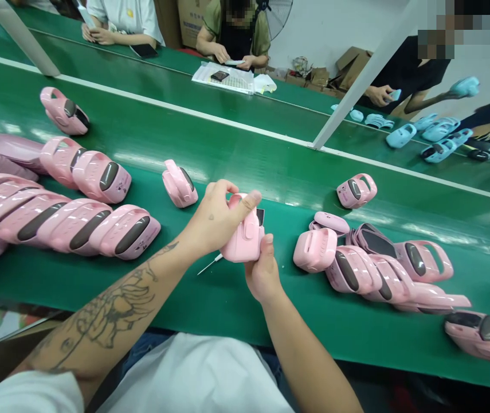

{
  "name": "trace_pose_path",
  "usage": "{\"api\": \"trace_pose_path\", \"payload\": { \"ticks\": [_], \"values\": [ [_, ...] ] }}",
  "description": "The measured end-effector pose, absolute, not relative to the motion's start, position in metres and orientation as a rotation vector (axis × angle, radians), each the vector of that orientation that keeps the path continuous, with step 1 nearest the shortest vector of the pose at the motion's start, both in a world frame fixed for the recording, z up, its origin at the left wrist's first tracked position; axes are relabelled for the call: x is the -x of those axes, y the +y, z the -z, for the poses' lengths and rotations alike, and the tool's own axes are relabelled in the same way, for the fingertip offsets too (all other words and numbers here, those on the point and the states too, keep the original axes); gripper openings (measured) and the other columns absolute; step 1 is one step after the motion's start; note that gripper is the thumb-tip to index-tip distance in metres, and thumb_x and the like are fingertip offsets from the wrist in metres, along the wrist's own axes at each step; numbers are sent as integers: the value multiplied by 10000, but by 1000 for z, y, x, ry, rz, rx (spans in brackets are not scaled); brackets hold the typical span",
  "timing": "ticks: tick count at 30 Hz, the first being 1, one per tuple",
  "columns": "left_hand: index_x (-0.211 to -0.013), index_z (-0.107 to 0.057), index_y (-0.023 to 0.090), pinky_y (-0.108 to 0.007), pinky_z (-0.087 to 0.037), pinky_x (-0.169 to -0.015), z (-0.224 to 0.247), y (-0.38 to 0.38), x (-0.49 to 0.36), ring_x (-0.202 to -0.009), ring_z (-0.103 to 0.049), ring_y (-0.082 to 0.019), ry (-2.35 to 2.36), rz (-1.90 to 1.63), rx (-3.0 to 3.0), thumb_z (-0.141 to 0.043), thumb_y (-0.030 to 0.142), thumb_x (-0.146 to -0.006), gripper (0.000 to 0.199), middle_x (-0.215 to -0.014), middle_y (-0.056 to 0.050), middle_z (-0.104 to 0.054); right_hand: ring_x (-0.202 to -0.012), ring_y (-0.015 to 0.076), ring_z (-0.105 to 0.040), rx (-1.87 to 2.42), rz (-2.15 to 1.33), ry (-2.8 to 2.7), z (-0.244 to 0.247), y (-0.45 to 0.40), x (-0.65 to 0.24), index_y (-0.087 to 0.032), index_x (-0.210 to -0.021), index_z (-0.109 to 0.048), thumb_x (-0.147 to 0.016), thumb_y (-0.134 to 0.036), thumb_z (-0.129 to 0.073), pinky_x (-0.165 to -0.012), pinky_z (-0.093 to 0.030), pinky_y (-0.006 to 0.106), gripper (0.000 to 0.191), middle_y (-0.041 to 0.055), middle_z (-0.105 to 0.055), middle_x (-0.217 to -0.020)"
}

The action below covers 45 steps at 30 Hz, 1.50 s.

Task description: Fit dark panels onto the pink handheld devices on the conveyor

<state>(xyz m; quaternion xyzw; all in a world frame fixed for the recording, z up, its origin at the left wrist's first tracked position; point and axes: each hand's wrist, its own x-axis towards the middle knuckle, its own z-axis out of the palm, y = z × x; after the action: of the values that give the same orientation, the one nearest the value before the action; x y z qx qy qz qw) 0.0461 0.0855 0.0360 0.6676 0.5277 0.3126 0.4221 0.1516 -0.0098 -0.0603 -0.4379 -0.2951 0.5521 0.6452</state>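
Pink moulded clog point(243, 238): held clear of the green conveyor belt point(227, 312) at centre frame, gripped between both hands. My left hand point(214, 221), on the tattooed forearm point(111, 304) entering from lower left, was closed over the top of the clog, with the thumb point(251, 201) pressed on its upper edge. My right hand point(264, 272) was closed around the clog from below, with the fingertips point(268, 240) against its near face. A small black tag point(261, 217) showed at the clog's right edge, just beside the thumb. A slim white-handled pick point(215, 260) lay on the belt just below my left wrist, with its thin point directed toward lower left. Two loose groups of pink clogs with dark grey oval panels lay on the belt: the left group point(68, 223) at left of frame and the right group point(377, 267) at right of frame. A single pink clog point(180, 184) lay just upper left of my hands. A white divider rail point(184, 112) ran across the upper frame, separating this belt from a second green belt point(150, 74). At upper centre, a co-worker's hands point(231, 57) held a small pale item above papers point(223, 77). Light-blue clogs point(399, 136) lay at upper right.
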Motion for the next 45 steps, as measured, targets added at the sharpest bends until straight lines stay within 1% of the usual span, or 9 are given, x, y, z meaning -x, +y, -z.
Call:
{"api": "trace_pose_path", "payload": {
  "ticks": [5,10,16,19,21,25,34,42,45],
  "values": [
    [-1172,-584,213,-500,-531,-1116,-30,71,-31,-1408,-597,-364,946,-903,-1702,-658,516,-949,383,-1540,-159,-591,-1512,298,-580,913,-1297,-548,36,-6,-157,-277,-1519,-600,-1034,-812,-372,-1175,-560,487,757,49,-672,-1562],
    [-1661,-338,307,-489,-365,-1321,-18,59,-14,-1640,-363,-358,655,-775,-2076,-868,212,-776,1036,-1792,-106,-353,-1278,298,-732,1003,-1436,-439,5,-7,-158,-278,-1559,-551,-1050,-805,-291,-955,-663,443,778,68,-729,-1471],
    [-1675,-381,231,-517,-425,-1270,0,56,-6,-1519,-515,-422,959,-888,-1969,-975,378,-685,1164,-1680,-153,-504,-1198,284,-752,1127,-1640,-806,-9,-21,-170,-283,-1622,-495,-1029,-858,-149,-950,-648,457,896,101,-740,-1434],
    [-1593,-477,186,-513,-509,-1165,0,55,4,-1453,-567,-449,975,-1017,-1640,-958,485,-696,1061,-1591,-185,-583,-1173,300,-760,1357,-1376,-1320,-5,-34,-187,-264,-1594,-539,-1073,-775,-321,-1010,-630,516,761,138,-713,-1468],
    [-1475,-569,165,-494,-556,-1079,-1,53,9,-1363,-634,-436,840,-1017,-1394,-903,555,-758,882,-1487,-194,-660,-1317,350,-700,1465,-837,-1625,0,-41,-196,-258,-1639,-475,-1050,-669,-566,-1118,-576,591,723,175,-649,-1545],
    [-1368,-614,166,-465,-579,-996,-1,40,10,-1247,-692,-392,699,-847,-1133,-880,545,-811,725,-1378,-181,-721,-1646,444,-353,1259,-166,-2009,5,-44,-200,-217,-1764,-135,-920,-684,-756,-1273,-400,723,1146,263,-347,-1755],
    [-1348,-612,199,-378,-598,-893,14,14,7,-1116,-731,-296,608,-741,-947,-919,471,-831,660,-1246,-124,-754,-1616,396,-408,1202,-298,-2137,5,-50,-191,-151,-1757,-91,-934,-592,-791,-1255,-478,647,1168,296,-410,-1692],
    [-1504,-540,258,-461,-569,-1051,18,12,8,-1371,-613,-372,654,-758,-937,-974,410,-763,872,-1562,-159,-596,-1660,424,-318,1258,-293,-2184,-4,-63,-188,-100,-1756,-38,-992,-435,-749,-1278,-448,673,1096,312,-325,-1730],
    [-1482,-552,260,-452,-588,-1011,16,10,7,-1324,-643,-370,630,-735,-923,-999,414,-722,895,-1511,-164,-632,-1680,417,-272,1318,-349,-2213,-10,-68,-188,-86,-1752,-30,-1008,-402,-723,-1291,-436,667,1065,311,-292,-1747]
  ]
}}
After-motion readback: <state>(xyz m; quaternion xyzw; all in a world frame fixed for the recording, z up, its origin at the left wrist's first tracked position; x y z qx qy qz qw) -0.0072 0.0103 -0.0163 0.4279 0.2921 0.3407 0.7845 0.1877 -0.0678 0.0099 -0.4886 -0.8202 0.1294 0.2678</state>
